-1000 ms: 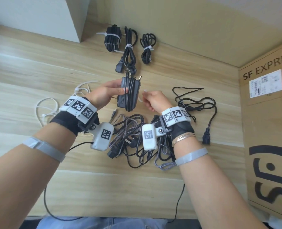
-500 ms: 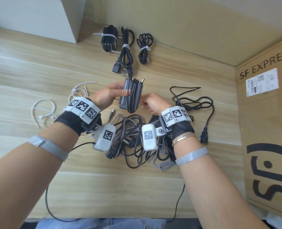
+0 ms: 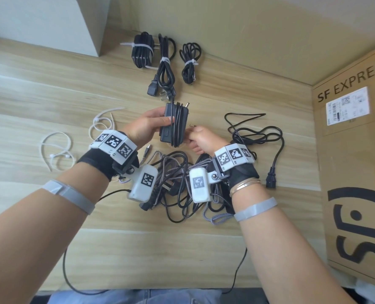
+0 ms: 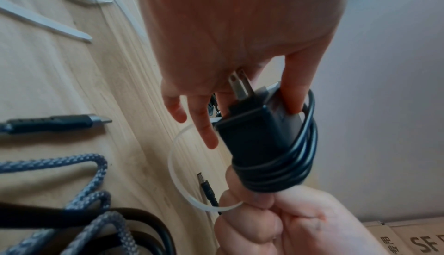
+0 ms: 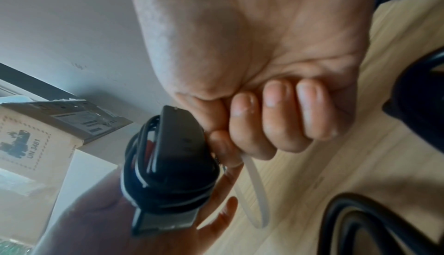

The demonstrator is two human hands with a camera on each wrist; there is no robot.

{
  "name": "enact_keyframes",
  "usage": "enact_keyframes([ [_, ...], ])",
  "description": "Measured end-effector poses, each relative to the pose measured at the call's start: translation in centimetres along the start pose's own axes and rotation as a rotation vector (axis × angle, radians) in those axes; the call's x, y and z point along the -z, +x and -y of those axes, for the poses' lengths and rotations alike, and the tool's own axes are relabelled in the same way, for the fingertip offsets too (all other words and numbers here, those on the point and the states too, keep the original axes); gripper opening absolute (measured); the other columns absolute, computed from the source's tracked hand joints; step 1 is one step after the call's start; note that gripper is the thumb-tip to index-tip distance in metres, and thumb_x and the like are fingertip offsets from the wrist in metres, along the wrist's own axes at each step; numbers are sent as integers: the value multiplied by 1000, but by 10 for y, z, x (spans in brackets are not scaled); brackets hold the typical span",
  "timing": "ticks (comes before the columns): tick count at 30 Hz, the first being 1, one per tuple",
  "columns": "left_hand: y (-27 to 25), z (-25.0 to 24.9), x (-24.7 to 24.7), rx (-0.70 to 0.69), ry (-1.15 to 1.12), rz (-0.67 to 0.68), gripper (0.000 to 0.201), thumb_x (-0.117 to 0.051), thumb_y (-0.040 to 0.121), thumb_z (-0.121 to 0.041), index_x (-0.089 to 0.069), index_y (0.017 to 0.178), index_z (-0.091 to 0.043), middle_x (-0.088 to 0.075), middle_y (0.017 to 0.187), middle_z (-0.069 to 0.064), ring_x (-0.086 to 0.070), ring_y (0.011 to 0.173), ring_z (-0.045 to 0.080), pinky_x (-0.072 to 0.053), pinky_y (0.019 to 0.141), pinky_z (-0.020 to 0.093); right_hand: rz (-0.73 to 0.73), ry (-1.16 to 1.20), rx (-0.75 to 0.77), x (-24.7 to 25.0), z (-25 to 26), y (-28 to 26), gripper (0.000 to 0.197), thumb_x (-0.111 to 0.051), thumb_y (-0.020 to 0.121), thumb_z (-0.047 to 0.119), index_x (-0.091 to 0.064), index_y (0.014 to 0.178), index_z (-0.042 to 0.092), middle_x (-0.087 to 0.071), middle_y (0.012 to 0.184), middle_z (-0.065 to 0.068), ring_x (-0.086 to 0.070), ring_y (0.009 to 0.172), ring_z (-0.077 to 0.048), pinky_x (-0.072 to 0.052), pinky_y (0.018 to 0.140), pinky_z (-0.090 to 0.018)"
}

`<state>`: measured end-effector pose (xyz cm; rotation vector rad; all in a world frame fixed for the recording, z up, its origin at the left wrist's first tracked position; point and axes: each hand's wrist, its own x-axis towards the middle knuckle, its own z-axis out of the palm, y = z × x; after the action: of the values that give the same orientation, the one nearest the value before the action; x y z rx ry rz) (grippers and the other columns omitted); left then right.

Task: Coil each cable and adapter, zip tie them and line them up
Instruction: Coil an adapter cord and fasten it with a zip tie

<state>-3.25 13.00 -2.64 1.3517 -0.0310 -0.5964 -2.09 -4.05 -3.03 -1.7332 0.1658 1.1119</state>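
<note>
Adapter point(image 3: 174, 123), black, own cord wound round its body: held above the table point(image 3: 50, 88), mid-frame in head view, just in front of the tied row. Prongs point(image 4: 240, 86) pointing toward left palm in left wrist view; barrel plug point(image 4: 207, 187) hanging free beside it.

Left hand point(image 3: 146, 126): thumb on one face of adapter, fingers behind the other, gripping it; remaining fingers loosely extended.

Right hand point(image 3: 200, 138): fingers curled tight, thumb and forefinger pinching zip tie point(image 4: 177, 175) at adapter's near end. Tie: white, curving in an open loop under the adapter.

Tied row at far table edge, against the wall: adapter bundle point(image 3: 142, 51), cable bundle point(image 3: 165, 66), small bundle point(image 3: 189, 62), each bound with a white tie, lying side by side, slightly apart. Bare table to the right of small bundle, up to the box.

Loose pile point(image 3: 177, 183): black and braided grey cables, tangled, directly under both wrists. Black power cable point(image 3: 259, 137) sprawling right of right hand, its end near the box.

Spare ties point(image 3: 57, 150): white, scattered left of left hand; bare table further left and along the near edge.

Box point(image 3: 357, 172): cardboard, closing off the right side; printed "SF EXPRESS", white shipping label with unreadable small print. Second carton in right wrist view marked "UN 3481" point(image 5: 36, 149).

White block point(image 3: 39, 20) at far left corner.
</note>
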Motion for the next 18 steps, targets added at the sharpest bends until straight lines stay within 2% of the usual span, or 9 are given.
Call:
enact_keyframes([
  [2, 0, 1, -1, 9, 30, -25, 24, -49, 75, -25, -60, 94, -18, -67, 80, -9, -60, 77, 5, -42, 75, 23, -4, -20, 13, 1, -2, -1, 37, -33, 102, 16, -43, 67, 10, -31, 32, 9, -23, 27, -1, -15, 32, -15],
  [5, 0, 1, -1, 19, 57, -53, 21, -49, 73, -26, -60, 91, -22, -68, 72, -19, -59, 75, -5, -36, 76, 22, -48, -84, 10, 3, -1, -4, 42, -33, 102, 22, -40, 62, 13, -31, 31, 9, -23, 26, -1, -15, 32, -15],
  [7, 0, 1, 0, 31, 66, -46, 21, -49, 74, -26, -60, 90, -20, -67, 77, -15, -59, 79, -2, -38, 78, 23, -45, -101, 16, 5, -1, -6, 44, -33, 102, 24, -38, 60, 14, -31, 30, 9, -22, 26, 0, -15, 32, -14],
  [9, 0, 1, 0, 40, 73, -7, 24, -49, 75, -27, -59, 93, -15, -63, 86, -1, -58, 84, 10, -41, 80, 25, -31, -84, 7, 7, 0, -8, 44, -34, 102, 25, -38, 60, 13, -31, 30, 9, -22, 25, 0, -15, 32, -15],
  [11, 0, 1, -1, 57, 54, 8, 28, -49, 76, -26, -56, 98, -11, -59, 91, 7, -56, 85, 17, -43, 78, 25, -16, -82, 10, 7, 0, -9, 44, -34, 102, 24, -38, 60, 13, -32, 30, 9, -23, 26, 0, -15, 32, -15],
  [14, 1, 2, -2, 82, 39, -1, 32, -50, 76, -26, -56, 104, -11, -61, 93, 4, -58, 85, 14, -43, 76, 22, -25, -101, 30, 7, -1, -11, 43, -33, 102, 22, -39, 60, 13, -33, 32, 9, -24, 27, -1, -16, 34, -15],
  [16, 2, 3, -3, 92, 81, -36, 36, -52, 79, -24, -55, 112, -10, -62, 98, 1, -57, 89, 9, -41, 78, 20, -103, -133, 77, 8, -4, -13, 40, -33, 102, 22, -42, 63, 14, -36, 41, 9, -27, 30, 0, -20, 34, -13],
  [18, 5, 6, -4, 107, 141, -99, 35, -53, 89, -14, -50, 122, -4, -60, 102, 3, -56, 90, 7, -43, 74, 11, -203, -181, 158, 9, -8, -15, 39, -34, 102, 24, -44, 65, 15, -35, 51, 5, -30, 34, -1, -25, 38, -11],
])
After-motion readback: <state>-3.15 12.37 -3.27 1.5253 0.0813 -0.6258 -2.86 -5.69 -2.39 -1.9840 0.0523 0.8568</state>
